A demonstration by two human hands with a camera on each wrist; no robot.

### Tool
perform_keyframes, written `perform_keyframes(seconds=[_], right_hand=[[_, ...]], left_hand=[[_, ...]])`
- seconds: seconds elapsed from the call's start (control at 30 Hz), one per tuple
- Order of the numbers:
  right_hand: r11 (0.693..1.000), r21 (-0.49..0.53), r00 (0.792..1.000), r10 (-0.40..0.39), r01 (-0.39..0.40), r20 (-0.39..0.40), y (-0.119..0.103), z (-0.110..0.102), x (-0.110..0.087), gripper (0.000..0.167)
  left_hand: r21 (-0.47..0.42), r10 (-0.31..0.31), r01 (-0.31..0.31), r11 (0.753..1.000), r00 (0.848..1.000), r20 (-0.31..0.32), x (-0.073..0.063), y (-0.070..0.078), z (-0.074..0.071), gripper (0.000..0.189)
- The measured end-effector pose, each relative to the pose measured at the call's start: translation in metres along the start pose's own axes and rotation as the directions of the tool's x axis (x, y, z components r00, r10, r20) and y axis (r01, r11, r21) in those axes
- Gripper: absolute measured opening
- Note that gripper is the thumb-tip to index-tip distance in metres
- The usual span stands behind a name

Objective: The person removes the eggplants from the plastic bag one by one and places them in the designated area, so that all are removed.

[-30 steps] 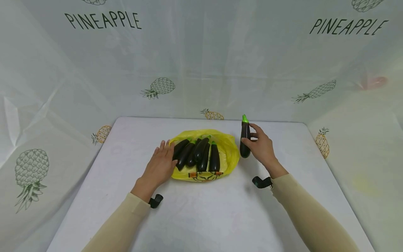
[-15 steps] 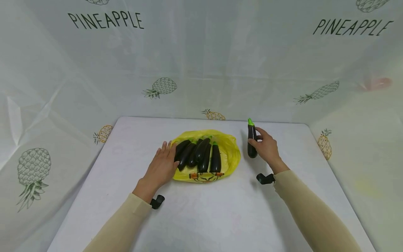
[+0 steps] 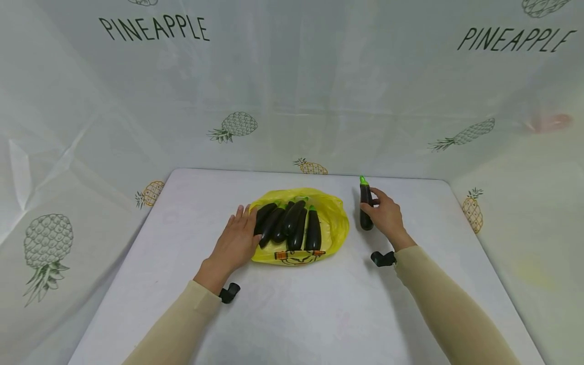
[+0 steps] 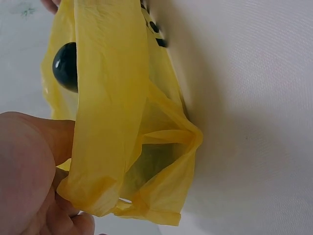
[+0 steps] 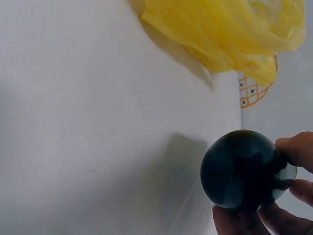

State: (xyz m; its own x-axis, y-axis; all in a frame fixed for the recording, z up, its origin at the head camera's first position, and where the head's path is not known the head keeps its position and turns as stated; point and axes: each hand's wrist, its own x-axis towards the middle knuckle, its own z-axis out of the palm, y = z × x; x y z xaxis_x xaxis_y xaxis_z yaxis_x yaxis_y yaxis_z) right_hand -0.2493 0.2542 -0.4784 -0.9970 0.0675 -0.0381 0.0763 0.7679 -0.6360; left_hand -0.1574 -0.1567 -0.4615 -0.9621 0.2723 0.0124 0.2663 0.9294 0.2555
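Several dark eggplants (image 3: 290,218) with green stems lie side by side in an opened yellow plastic bag (image 3: 336,223). My left hand (image 3: 234,241) holds the bag's left edge. In the left wrist view its thumb (image 4: 61,139) goes behind the near bag wall, and curled fingers (image 4: 73,223) sit by the folded plastic. My right hand (image 3: 385,215) grips a single eggplant (image 3: 365,203) to the right of the bag, green stem pointing away. In the right wrist view the rounded dark end of this eggplant (image 5: 244,171) faces the camera, with fingertips around it; whether it touches the table cannot be told.
A white table (image 3: 301,314) carries the bag, its back edge meeting a pale curtain (image 3: 292,91) printed with pineapples. Similar sheeting hangs on both sides. Small black wrist cameras (image 3: 382,259) are strapped to both arms.
My right hand has carried the eggplant to the right, away from the bag, and slightly lower. My left hand stays at the bag's left edge.
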Motion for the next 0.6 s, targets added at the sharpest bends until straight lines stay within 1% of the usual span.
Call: perform_keyframes(seconds=[0.4, 0.6], right_hand=[[0.998, -0.047, 0.998, 0.054, -0.052, 0.036, 0.0, 0.007, 0.004, 0.067], [0.997, -0.05, 0.998, 0.057, -0.055, 0.039, 0.002, 0.011, 0.005, 0.067]], left_hand=[[-0.005, -0.009, 0.009, 1.0, 1.0, 0.01, 0.001, 0.0, 0.001, 0.078], [-0.002, -0.008, 0.008, 1.0, 1.0, 0.016, 0.001, -0.001, 0.003, 0.078]])
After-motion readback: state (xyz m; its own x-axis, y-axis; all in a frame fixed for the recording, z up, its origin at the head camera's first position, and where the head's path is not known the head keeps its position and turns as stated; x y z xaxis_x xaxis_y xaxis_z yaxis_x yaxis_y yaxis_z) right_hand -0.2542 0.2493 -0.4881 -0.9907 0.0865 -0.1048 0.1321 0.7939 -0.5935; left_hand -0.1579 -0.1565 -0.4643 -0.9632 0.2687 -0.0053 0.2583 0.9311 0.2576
